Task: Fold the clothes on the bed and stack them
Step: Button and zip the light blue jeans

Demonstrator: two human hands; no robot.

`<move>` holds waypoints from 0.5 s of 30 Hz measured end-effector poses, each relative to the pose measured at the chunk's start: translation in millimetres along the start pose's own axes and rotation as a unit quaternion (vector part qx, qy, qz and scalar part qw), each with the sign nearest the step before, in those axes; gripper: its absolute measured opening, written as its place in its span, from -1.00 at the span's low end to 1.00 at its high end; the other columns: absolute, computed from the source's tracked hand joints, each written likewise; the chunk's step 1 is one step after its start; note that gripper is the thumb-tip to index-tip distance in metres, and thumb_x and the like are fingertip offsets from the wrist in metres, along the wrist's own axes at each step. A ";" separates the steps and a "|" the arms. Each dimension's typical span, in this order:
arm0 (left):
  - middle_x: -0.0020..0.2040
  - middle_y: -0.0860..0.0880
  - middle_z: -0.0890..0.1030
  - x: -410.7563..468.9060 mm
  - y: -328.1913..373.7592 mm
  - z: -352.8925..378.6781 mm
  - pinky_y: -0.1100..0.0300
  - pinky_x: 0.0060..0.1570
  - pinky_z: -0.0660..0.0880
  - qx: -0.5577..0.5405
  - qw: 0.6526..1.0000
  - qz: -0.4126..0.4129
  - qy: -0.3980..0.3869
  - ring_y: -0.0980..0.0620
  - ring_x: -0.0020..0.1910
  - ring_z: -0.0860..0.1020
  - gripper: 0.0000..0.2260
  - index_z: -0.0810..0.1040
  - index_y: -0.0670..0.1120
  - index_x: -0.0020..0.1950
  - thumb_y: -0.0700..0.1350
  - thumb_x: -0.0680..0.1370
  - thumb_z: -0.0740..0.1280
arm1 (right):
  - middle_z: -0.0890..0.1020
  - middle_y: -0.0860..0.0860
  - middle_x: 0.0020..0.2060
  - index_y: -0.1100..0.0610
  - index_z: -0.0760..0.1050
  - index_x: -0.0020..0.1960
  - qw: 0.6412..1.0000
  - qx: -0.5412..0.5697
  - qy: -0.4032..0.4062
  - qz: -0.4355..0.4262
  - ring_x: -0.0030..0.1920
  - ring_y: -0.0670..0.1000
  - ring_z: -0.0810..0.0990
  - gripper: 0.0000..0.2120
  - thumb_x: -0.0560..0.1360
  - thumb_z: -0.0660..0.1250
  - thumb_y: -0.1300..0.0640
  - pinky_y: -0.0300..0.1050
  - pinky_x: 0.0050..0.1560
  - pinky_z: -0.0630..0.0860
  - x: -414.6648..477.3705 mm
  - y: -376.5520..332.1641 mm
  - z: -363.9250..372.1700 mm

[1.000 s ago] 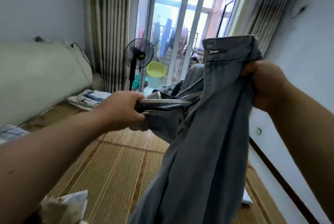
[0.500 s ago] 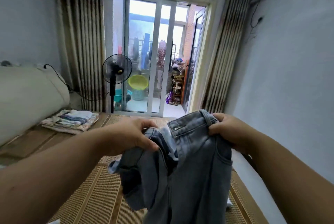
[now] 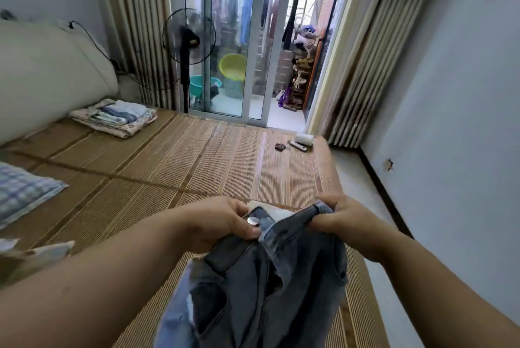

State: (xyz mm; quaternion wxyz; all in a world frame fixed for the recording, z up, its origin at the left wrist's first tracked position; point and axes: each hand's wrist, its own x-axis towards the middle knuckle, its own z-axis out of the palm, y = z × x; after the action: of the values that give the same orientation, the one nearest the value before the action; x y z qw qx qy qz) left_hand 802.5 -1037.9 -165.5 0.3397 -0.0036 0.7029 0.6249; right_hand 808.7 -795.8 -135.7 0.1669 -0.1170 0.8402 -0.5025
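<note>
A pair of grey-blue jeans (image 3: 270,285) hangs in front of me over the bed's bamboo mat (image 3: 174,167). My left hand (image 3: 222,221) pinches the waistband beside the metal button. My right hand (image 3: 346,221) grips the other side of the waistband. The legs drop out of view below the frame. A stack of folded clothes (image 3: 115,117) lies far left on the mat, near the padded headboard (image 3: 42,75).
A blue checked cloth (image 3: 22,193) lies at the left edge, pale fabric (image 3: 33,252) lower left. A lint roller (image 3: 302,139) and small items sit at the mat's far right corner. A standing fan (image 3: 187,46), curtains and a sliding glass door are beyond. Wall on the right.
Both hands have come down with the jeans from chest height to just above the mat, and moved closer together on the waistband. My view has tilted down toward the bed.
</note>
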 end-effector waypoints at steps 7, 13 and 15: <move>-0.09 -0.16 0.70 65.3 -92.1 41.4 -0.08 0.08 0.58 0.093 0.986 -0.065 0.120 -0.15 -0.03 0.66 -0.89 0.66 -0.18 -0.08 -0.16 0.46 0.46 | 0.60 -0.11 -0.32 -0.05 0.57 -0.16 0.989 -0.106 -0.055 0.088 -0.31 -0.13 0.54 -0.81 0.30 0.50 0.16 -0.24 -0.26 0.46 1.3 118.2 36.5; -0.05 -0.08 0.65 121.1 -166.9 41.9 0.01 0.03 0.53 0.233 0.958 -0.067 0.151 -0.03 -0.04 0.60 -0.81 0.58 -0.14 0.00 -0.02 0.56 0.32 | 0.56 -0.04 -0.35 0.06 0.50 -0.30 0.960 -0.220 0.012 0.171 -0.30 -0.08 0.51 -0.75 0.46 0.37 -0.06 -0.15 -0.33 0.41 -6.9 220.9 58.0; -0.06 -0.03 0.62 141.1 -188.5 39.0 0.11 -0.07 0.47 0.262 0.951 -0.071 0.150 -0.01 -0.03 0.56 -0.85 0.55 -0.07 -0.02 0.00 0.57 0.30 | 0.56 -0.05 -0.37 0.05 0.49 -0.32 0.958 -0.194 0.052 0.204 -0.32 -0.08 0.52 -0.73 0.49 0.34 -0.06 -0.18 -0.39 0.34 -6.3 251.8 56.2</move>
State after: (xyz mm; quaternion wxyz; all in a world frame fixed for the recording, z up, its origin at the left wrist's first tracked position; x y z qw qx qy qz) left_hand 793.4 -985.6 -398.2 0.2627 -0.0574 0.8828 0.3852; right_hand 829.6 -721.0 -381.9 0.1962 0.0528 0.9351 -0.2902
